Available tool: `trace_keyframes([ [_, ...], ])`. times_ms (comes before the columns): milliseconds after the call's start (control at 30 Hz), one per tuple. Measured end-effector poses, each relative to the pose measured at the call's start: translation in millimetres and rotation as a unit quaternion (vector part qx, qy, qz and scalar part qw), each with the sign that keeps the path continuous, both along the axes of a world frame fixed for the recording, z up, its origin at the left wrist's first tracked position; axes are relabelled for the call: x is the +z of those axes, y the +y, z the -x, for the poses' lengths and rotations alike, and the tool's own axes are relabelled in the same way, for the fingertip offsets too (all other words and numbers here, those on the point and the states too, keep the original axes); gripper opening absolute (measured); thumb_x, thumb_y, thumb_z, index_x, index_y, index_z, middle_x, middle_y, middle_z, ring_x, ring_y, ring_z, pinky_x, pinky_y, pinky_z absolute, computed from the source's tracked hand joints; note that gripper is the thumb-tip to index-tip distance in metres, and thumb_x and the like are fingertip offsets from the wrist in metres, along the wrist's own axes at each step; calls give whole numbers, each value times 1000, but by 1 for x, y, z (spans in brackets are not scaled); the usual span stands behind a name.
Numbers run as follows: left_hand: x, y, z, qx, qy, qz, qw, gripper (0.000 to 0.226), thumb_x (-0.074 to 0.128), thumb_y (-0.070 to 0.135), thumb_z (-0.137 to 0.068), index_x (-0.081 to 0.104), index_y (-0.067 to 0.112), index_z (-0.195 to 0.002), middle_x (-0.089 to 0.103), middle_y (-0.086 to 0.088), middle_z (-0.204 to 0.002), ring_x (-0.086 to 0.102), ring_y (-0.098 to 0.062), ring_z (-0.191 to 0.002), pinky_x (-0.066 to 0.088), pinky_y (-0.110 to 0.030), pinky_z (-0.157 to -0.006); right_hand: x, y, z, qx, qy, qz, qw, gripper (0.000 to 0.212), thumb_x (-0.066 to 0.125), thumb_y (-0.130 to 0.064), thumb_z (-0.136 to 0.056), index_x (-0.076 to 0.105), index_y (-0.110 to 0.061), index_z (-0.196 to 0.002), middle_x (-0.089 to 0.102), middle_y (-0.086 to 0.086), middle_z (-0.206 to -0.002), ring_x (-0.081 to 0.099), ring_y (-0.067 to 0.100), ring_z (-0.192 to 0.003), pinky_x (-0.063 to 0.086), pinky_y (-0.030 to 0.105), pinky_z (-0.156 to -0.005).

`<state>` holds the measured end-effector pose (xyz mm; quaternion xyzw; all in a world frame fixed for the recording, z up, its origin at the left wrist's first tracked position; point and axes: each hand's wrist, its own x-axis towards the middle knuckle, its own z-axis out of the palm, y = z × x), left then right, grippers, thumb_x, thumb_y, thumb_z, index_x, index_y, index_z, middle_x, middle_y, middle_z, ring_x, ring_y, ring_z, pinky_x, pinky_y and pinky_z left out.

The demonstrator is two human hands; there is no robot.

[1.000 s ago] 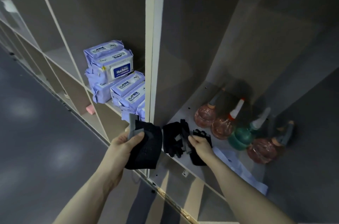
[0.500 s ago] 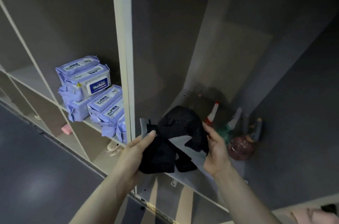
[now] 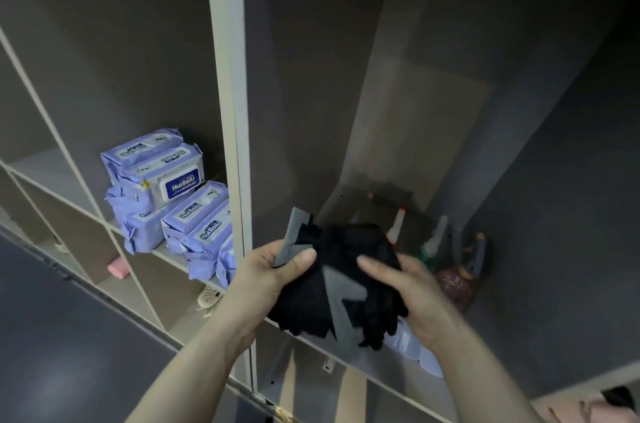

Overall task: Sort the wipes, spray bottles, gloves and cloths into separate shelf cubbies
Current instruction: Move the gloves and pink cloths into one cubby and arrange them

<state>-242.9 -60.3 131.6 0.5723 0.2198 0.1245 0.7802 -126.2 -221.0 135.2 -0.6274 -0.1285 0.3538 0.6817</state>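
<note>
Head view: you've got the bundle of black gloves point(image 3: 332, 284) up in both hands, in front of the shelf edge, spray bottles point(image 3: 450, 270) in the cubby behind, wipes packs point(image 3: 173, 200) in the cubby to the left. Left hand point(image 3: 263, 280) pinches the grey cuff w/ thumb on top; right hand point(image 3: 412, 298) has its fingers curled round the bundle's other side. Gloves look light, floppy, prob. several loose pieces, so they'll sag and shed. Grip the bunch at its middle, not by one cuff.
</note>
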Motion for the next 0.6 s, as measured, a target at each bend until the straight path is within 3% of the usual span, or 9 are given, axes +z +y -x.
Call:
trace_keyframes([
  [100, 6, 6, 3, 9, 4, 98, 995, 27, 58, 26, -86, 70, 3, -94, 73, -16, -90, 71, -23, -76, 57, -25, -63, 7, 0, -6, -77, 68, -117, 988, 40, 62, -14, -77, 64, -3, -116, 69, 18, -111, 68, 31, -98, 56, 38, -82],
  [267, 15, 16, 12, -31, 56, 213, 975, 32, 54, 27, -87, 76, 5, -93, 74, -15, -95, 73, -25, -77, 59, -33, -71, 25, -1, -7, -97, 107, -199, 969, 40, 57, -11, -76, 63, -3, -114, 71, 14, -100, 72, 22, -83, 60, 33, -66],
  [400, 12, 22, 13, -35, 73, 217, 973, 31, 55, 28, -84, 78, 7, -81, 75, -13, -87, 72, -24, -68, 57, -30, -67, 30, 5, -10, -121, 100, -238, 958, 44, 56, -8, -80, 59, -2, -124, 66, 16, -119, 66, 25, -104, 53, 39, -91],
  [467, 13, 22, 14, -48, 72, 222, 971, 30, 56, 28, -81, 78, 8, -78, 75, -13, -86, 72, -24, -68, 56, -29, -69, 32, 8, -12, -130, 86, -272, 949, 47, 57, -5, -78, 58, -3, -125, 64, 15, -122, 62, 26, -112, 50, 40, -95],
  [533, 15, 21, 15, -67, 71, 228, 969, 31, 57, 29, -77, 78, 7, -82, 75, -13, -88, 72, -24, -70, 55, -29, -75, 32, 13, -10, -118, 62, -320, 938, 42, 63, -4, -74, 63, -5, -117, 63, 15, -125, 59, 27, -118, 48, 40, -98],
  [600, 16, 20, 15, -87, 60, 247, 963, 34, 56, 30, -79, 77, 6, -90, 74, -14, -92, 72, -25, -75, 52, -32, -82, 31, 19, -6, -62, 21, -352, 934, 18, 70, -9, -69, 70, -13, -87, 64, 17, -122, 59, 28, -117, 50, 35, -95],
])
